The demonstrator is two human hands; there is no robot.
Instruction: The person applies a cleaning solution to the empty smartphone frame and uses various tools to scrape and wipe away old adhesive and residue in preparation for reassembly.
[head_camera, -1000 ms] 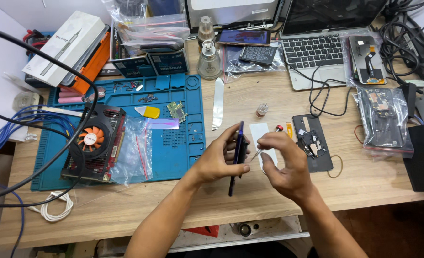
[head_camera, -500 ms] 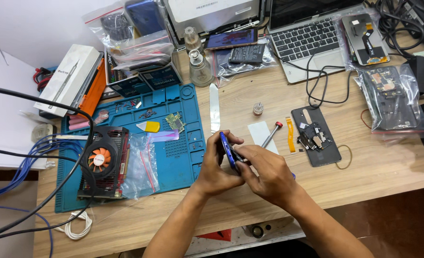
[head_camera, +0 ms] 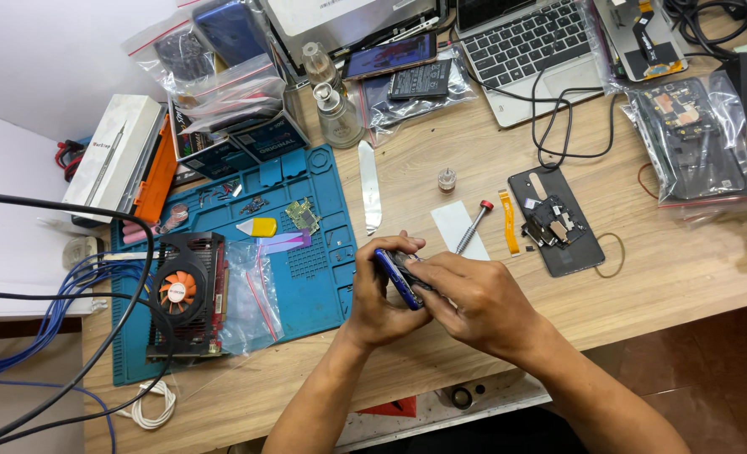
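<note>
Phone [head_camera: 396,277], blue-edged and turned on its side, sits between my two hands just above the near edge of the wooden desk [head_camera: 685,277]. Starting with the biggest things around it: the desk carries a blue work mat [head_camera: 306,277] to my left, and on the mat's near-left corner lies a graphics card [head_camera: 184,294] with an orange fan, a clear plastic bag [head_camera: 251,298] overlapping it. An open laptop [head_camera: 529,42] stands at the far side, with a black cable looping down from it. To the right lies a black phone back cover [head_camera: 558,223] holding loose parts, an orange flex strip [head_camera: 509,223] just beside it. A metal pry blade [head_camera: 370,187] lies along the mat's right edge. A screwdriver [head_camera: 473,227] with a red cap rests on a white card [head_camera: 460,229], just beyond my fingers. A yellow pick [head_camera: 260,227] lies on the mat.

My left hand [head_camera: 382,298] is wrapped around the phone from below, fingers curled over its far edge. My right hand [head_camera: 474,303] is closed over the phone's right end, fingertips pressed against it. Both hands touch each other over the phone.
</note>
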